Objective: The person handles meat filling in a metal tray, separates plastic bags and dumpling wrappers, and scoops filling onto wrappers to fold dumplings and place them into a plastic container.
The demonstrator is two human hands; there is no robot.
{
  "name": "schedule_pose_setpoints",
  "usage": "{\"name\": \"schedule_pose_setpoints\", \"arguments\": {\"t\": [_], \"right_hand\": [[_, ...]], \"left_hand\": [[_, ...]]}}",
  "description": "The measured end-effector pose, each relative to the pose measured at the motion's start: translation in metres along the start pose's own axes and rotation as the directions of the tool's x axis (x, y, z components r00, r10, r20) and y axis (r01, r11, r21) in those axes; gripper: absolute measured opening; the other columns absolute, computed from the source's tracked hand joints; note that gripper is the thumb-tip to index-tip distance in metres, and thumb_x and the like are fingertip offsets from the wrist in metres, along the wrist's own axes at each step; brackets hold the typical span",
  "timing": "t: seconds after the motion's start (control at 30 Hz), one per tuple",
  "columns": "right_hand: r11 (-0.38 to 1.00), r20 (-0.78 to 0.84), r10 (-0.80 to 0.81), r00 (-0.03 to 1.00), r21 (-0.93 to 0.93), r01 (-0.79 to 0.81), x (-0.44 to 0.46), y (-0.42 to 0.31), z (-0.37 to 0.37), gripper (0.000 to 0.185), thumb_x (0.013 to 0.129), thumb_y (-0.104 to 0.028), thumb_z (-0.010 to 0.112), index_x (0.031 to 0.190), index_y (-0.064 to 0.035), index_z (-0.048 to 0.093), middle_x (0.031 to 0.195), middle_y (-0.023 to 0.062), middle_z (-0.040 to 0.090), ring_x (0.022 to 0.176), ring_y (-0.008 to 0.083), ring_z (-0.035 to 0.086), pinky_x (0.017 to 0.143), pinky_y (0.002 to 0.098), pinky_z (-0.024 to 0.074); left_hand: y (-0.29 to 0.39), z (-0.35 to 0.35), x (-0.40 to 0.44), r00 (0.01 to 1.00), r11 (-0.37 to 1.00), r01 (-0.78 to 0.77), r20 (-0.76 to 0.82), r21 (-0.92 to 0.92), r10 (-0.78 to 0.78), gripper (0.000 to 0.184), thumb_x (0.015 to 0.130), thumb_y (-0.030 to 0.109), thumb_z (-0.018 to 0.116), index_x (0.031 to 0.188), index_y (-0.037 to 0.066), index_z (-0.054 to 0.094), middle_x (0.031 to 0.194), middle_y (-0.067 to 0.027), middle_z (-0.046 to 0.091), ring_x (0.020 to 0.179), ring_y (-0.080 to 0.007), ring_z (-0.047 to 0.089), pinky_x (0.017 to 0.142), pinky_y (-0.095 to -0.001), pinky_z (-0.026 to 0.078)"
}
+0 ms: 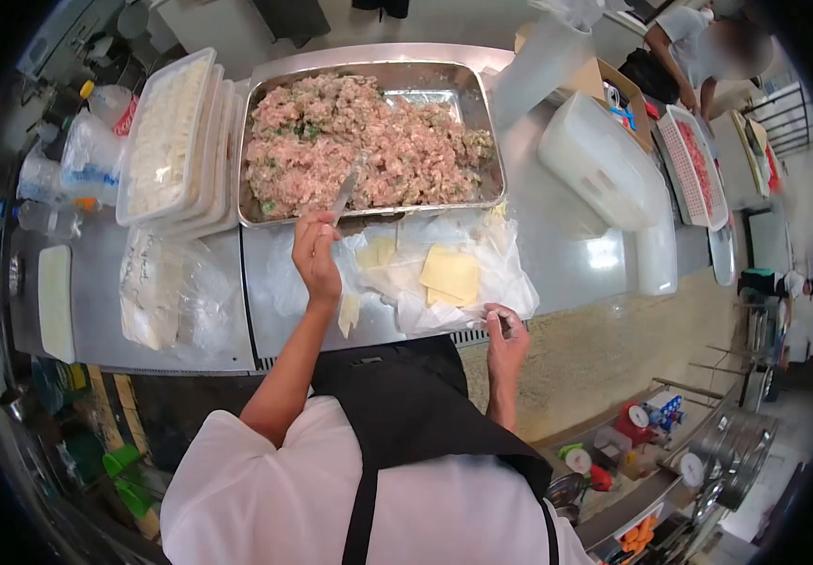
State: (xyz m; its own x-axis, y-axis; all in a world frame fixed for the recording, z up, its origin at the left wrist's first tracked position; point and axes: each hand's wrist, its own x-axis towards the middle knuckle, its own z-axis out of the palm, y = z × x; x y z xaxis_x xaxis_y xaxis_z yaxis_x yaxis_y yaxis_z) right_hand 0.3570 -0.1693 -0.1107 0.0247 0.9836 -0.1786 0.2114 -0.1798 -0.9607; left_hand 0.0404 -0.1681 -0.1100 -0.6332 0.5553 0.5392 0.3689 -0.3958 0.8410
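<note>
Left hand on metal spreader at meat tray; right hand by yellow sheets

Left hand (317,252): grip closed around a metal spreader (346,191), knife or spatula unclear; blade angled up into the minced meat (321,141), at the tray's near side. Meat fills most of the metal tray (436,97); bare patch at far right. Right hand (508,331): fingers curled, at the near right edge of the white wrapping (512,268); can't tell if its grip has anything. Stack of square yellow sheets (450,273) lies on the wrapping, between tray and apron. Loose pale strip (349,315) left of it on the tabletop (566,254). Stacked lidded boxes (166,141) left of tray, plastic bag (166,287) nearer. Right: translucent container (599,155). Co-worker (675,56) far right, beside pink basket (693,165).
</note>
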Motion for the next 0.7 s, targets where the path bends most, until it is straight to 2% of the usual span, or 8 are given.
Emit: {"name": "schedule_pose_setpoints", "arguments": {"t": [0.07, 0.1, 0.17, 0.2, 0.3, 0.47, 0.6, 0.7], "right_hand": [[1.0, 0.032, -0.012, 0.999, 0.02, 0.011, 0.001, 0.006, 0.002, 0.014, 0.094, -0.006, 0.062, 0.103, 0.0022, 0.068, 0.099, 0.0047, 0.068, 0.09, 0.011, 0.061, 0.082, 0.0257, 0.0488], [0.998, 0.05, -0.019, 0.999, 0.054, 0.017, 0.001, 0.005, 0.005, 0.014, 0.094, -0.005, 0.062, 0.103, 0.0022, 0.068, 0.099, 0.0047, 0.068, 0.09, 0.0108, 0.061, 0.081, 0.0257, 0.0489], [0.999, 0.074, -0.036, 0.997, 0.023, 0.035, 0.001, 0.003, 0.008, 0.013, 0.094, -0.005, 0.062, 0.103, 0.0024, 0.068, 0.099, 0.0049, 0.068, 0.089, 0.0111, 0.061, 0.081, 0.0258, 0.0491], [0.999, 0.085, -0.048, 0.995, 0.001, 0.048, 0.002, 0.003, 0.009, 0.014, 0.094, -0.005, 0.062, 0.103, 0.0025, 0.067, 0.098, 0.0051, 0.068, 0.089, 0.0112, 0.061, 0.081, 0.0257, 0.0491], [0.998, 0.124, -0.052, 0.991, -0.026, 0.056, 0.002, -0.001, 0.015, 0.014, 0.094, -0.005, 0.062, 0.104, 0.0027, 0.067, 0.098, 0.0054, 0.068, 0.089, 0.0114, 0.062, 0.08, 0.0255, 0.0492], [1.0, 0.172, -0.022, 0.985, -0.008, 0.024, 0.004, -0.007, 0.024, 0.014, 0.095, -0.006, 0.062, 0.104, 0.0025, 0.067, 0.098, 0.0059, 0.068, 0.09, 0.012, 0.062, 0.08, 0.0257, 0.0498], [0.999, 0.19, -0.037, 0.981, -0.014, 0.04, 0.003, -0.017, 0.029, 0.014, 0.095, -0.006, 0.062, 0.105, 0.0027, 0.067, 0.098, 0.0063, 0.068, 0.091, 0.0128, 0.064, 0.081, 0.0263, 0.0502], [0.999, 0.193, -0.04, 0.98, -0.008, 0.042, 0.001, -0.021, 0.032, 0.014, 0.096, -0.006, 0.062, 0.106, 0.0029, 0.066, 0.099, 0.0064, 0.068, 0.091, 0.0128, 0.064, 0.081, 0.0264, 0.0504]], "left_hand": [[0.015, 0.001, -0.011, 0.958, 0.963, 0.26, -0.14, 0.07, -0.248, 0.013, 0.089, 0.008, 0.061, 0.084, -0.004, 0.062, 0.093, -0.0102, 0.058, 0.079, -0.0185, 0.057, 0.074, -0.0291, 0.047], [0.017, -0.004, -0.01, 0.955, 0.962, 0.264, -0.157, 0.071, -0.251, 0.013, 0.089, 0.008, 0.061, 0.084, -0.004, 0.062, 0.093, -0.0102, 0.058, 0.079, -0.0185, 0.057, 0.074, -0.0291, 0.047], [0.018, -0.016, -0.008, 0.921, 0.881, 0.356, 0.042, 0.313, -0.387, 0.014, 0.086, 0.01, 0.069, 0.092, -0.002, 0.067, 0.098, -0.0083, 0.061, 0.081, -0.0169, 0.06, 0.074, -0.0308, 0.05], [0.017, -0.018, -0.003, 0.905, 0.862, 0.38, 0.06, 0.337, -0.422, 0.022, 0.082, 0.017, 0.075, 0.087, -0.002, 0.065, 0.093, -0.0097, 0.063, 0.072, -0.0213, 0.06, 0.064, -0.0354, 0.049], [0.007, -0.018, 0.018, 0.922, 0.795, 0.169, 0.192, 0.583, -0.337, 0.028, 0.079, 0.021, 0.079, 0.081, -0.001, 0.062, 0.081, -0.0134, 0.063, 0.067, -0.0263, 0.059, 0.059, -0.0389, 0.047], [0.009, 0.007, 0.02, 0.816, 0.713, 0.28, 0.232, 0.643, -0.53, 0.032, 0.078, 0.019, 0.079, 0.083, 0.0, 0.053, 0.067, -0.0174, 0.059, 0.066, -0.037, 0.06, 0.06, -0.0444, 0.046], [0.005, 0.013, 0.005, 0.879, 0.767, 0.292, 0.155, 0.571, -0.45, 0.027, 0.082, 0.012, 0.073, 0.096, 0.001, 0.053, 0.067, -0.0186, 0.06, 0.065, -0.0402, 0.061, 0.061, -0.0482, 0.046], [0.015, 0.014, 0.005, 0.781, 0.662, 0.457, 0.088, 0.594, -0.618, 0.032, 0.084, 0.004, 0.065, 0.11, -0.001, 0.046, 0.082, -0.0291, 0.064, 0.081, -0.0492, 0.062, 0.071, -0.0568, 0.046]]}}
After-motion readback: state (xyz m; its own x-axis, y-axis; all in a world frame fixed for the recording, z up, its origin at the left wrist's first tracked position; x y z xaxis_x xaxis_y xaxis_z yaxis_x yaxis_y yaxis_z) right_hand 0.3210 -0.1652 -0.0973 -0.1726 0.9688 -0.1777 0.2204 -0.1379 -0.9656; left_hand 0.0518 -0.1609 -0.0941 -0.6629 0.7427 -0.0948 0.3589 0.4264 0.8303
